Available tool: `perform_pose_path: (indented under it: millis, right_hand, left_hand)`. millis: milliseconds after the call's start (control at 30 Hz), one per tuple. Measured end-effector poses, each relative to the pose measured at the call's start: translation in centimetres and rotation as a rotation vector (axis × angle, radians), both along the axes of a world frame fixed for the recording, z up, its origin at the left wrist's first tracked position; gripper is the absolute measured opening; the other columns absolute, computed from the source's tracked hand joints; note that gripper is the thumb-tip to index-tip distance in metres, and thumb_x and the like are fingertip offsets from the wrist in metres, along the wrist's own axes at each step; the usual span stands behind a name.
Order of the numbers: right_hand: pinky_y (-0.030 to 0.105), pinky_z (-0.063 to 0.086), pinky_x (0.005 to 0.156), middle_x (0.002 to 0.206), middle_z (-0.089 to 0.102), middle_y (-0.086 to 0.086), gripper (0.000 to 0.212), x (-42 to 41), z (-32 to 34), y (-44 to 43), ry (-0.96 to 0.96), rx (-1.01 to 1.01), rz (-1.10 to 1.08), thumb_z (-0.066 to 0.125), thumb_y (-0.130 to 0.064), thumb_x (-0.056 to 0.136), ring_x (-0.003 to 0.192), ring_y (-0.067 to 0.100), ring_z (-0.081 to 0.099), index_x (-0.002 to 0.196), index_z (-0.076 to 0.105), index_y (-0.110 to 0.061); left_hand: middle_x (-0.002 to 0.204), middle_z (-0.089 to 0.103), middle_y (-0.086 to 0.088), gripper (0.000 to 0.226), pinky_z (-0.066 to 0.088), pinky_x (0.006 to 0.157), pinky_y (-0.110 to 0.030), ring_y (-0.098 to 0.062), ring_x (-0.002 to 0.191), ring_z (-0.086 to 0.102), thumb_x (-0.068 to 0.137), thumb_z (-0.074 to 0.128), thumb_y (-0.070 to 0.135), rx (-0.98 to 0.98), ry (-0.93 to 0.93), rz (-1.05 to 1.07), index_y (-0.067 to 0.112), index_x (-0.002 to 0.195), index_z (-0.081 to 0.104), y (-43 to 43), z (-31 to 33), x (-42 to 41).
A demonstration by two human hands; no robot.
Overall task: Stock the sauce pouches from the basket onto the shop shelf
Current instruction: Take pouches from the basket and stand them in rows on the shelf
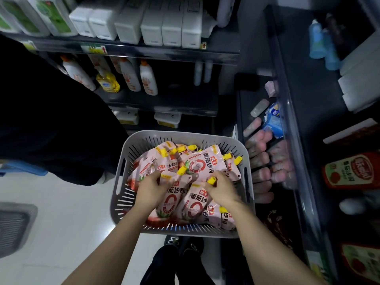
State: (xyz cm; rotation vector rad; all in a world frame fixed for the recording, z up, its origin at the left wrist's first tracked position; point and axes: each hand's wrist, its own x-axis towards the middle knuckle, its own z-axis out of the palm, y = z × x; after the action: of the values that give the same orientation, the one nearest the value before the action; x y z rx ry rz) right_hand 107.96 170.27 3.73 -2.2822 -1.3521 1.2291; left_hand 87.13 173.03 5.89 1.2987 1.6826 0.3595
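A grey slotted basket (121, 204) stands on the floor below me, filled with several pink sauce pouches (202, 161) with yellow caps. My left hand (151, 187) reaches into the pile and grips the top of one pouch (170, 200). My right hand (221, 190) grips the neck of a neighbouring pouch (195, 204), its yellow cap (212, 179) showing between the fingers. Both pouches still lie in the basket. The shop shelf (287, 124) runs along the right, its lower level holding rows of pouches (265, 159) standing upright.
Dark shelves ahead carry white bottles (148, 77) and white boxes (152, 25). A person in dark clothing (51, 120) stands close on the left. Red ketchup bottles (351, 171) lie on the right shelf. Another grey basket (14, 225) sits on the white floor at left. My feet are below the basket.
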Motion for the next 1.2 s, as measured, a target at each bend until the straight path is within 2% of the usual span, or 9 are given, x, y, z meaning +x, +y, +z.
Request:
perform_pose_path:
  millis: [100, 167, 267, 367, 500, 633, 867, 1000, 1200]
  right_hand:
    - [0.016, 0.047, 0.046, 0.077, 0.060, -0.001, 0.025, 0.3, -0.1, -0.8, 0.063, -0.001, -0.128, 0.072, -0.025, 0.085, 0.063, 0.010, 0.061, 0.075, 0.050, -0.021]
    - [0.008, 0.039, 0.043, 0.074, 0.058, -0.003, 0.018, 0.9, 0.0, -1.1, 0.102, -0.047, -0.052, 0.074, -0.014, 0.082, 0.061, 0.005, 0.056, 0.076, 0.058, -0.012]
    - [0.012, 0.043, 0.051, 0.076, 0.059, -0.002, 0.017, 1.2, 1.0, -1.3, 0.144, -0.089, 0.038, 0.077, -0.007, 0.078, 0.065, 0.008, 0.058, 0.090, 0.066, -0.004]
    - [0.019, 0.052, 0.059, 0.069, 0.059, -0.003, 0.019, 1.2, 1.6, -1.9, 0.208, -0.075, 0.041, 0.080, -0.006, 0.074, 0.061, 0.006, 0.058, 0.073, 0.062, -0.013]
    - [0.040, 0.057, 0.078, 0.072, 0.070, -0.004, 0.021, 1.1, 2.9, -2.8, 0.218, 0.077, -0.067, 0.083, -0.013, 0.070, 0.073, 0.013, 0.066, 0.065, 0.068, -0.027]
    - [0.044, 0.056, 0.077, 0.078, 0.073, 0.004, 0.014, 1.4, 5.3, -3.3, 0.158, 0.226, -0.142, 0.081, -0.021, 0.075, 0.074, 0.019, 0.066, 0.077, 0.069, -0.013]
    - [0.044, 0.055, 0.076, 0.081, 0.073, -0.010, 0.007, 0.9, 11.3, -5.5, -0.025, 0.486, -0.339, 0.066, -0.034, 0.080, 0.079, 0.013, 0.069, 0.085, 0.063, -0.031]
    - [0.043, 0.055, 0.078, 0.085, 0.073, -0.005, 0.017, 0.5, 15.4, -7.8, -0.145, 0.597, -0.473, 0.065, -0.031, 0.082, 0.084, 0.015, 0.068, 0.089, 0.067, -0.016]
    - [0.043, 0.054, 0.078, 0.085, 0.071, -0.005, 0.004, 0.1, 21.0, -12.0, -0.239, 0.699, -0.653, 0.066, -0.023, 0.087, 0.082, 0.013, 0.066, 0.086, 0.069, -0.020]
  left_hand:
    - [0.124, 0.064, -0.008, 0.046, 0.054, 0.089, -0.046, -0.028, 0.112, 0.062, 0.089, 0.064, 0.029, -0.002, 0.051, -0.026, 0.015, 0.131, 0.054, 0.5, -0.2, 0.0]
    - [0.122, 0.065, -0.008, 0.043, 0.055, 0.089, -0.045, -0.027, 0.109, 0.062, 0.088, 0.065, 0.028, -0.026, 0.038, -0.045, 0.016, 0.129, 0.056, 0.8, -0.1, 0.0]
    - [0.092, 0.069, -0.003, 0.016, 0.055, 0.077, -0.040, -0.020, 0.087, 0.064, 0.086, 0.067, 0.029, 0.025, 0.052, -0.123, 0.015, 0.094, 0.068, 1.0, 0.5, 0.5]
    - [0.068, 0.060, 0.002, 0.023, 0.046, 0.059, -0.032, -0.017, 0.069, 0.057, 0.086, 0.068, 0.028, 0.099, 0.081, -0.200, 0.023, 0.066, 0.057, 0.9, 1.3, 0.9]
    - [0.079, 0.065, -0.002, 0.007, 0.046, 0.061, -0.028, -0.019, 0.076, 0.062, 0.085, 0.068, 0.024, 0.117, -0.011, -0.128, 0.017, 0.088, 0.067, 1.1, 1.8, 0.5]
    - [0.068, 0.063, -0.002, 0.013, 0.050, 0.059, -0.031, -0.018, 0.067, 0.061, 0.088, 0.067, 0.015, 0.163, -0.151, -0.183, 0.024, 0.080, 0.068, 2.2, 3.7, 0.8]
    - [0.064, 0.066, 0.011, 0.026, 0.046, 0.066, -0.024, -0.002, 0.064, 0.058, 0.090, 0.062, 0.010, 0.265, -0.354, -0.379, 0.025, 0.070, 0.068, 4.6, 9.4, 2.7]
    - [0.066, 0.069, 0.012, 0.027, 0.048, 0.064, -0.027, -0.002, 0.064, 0.060, 0.089, 0.063, 0.009, 0.323, -0.460, -0.498, 0.028, 0.072, 0.072, 4.9, 13.3, 4.1]
    - [0.075, 0.071, -0.009, 0.022, 0.055, 0.069, -0.053, -0.026, 0.071, 0.065, 0.091, 0.061, 0.007, 0.258, -0.648, -0.653, 0.019, 0.077, 0.073, 3.6, 18.0, 6.7]
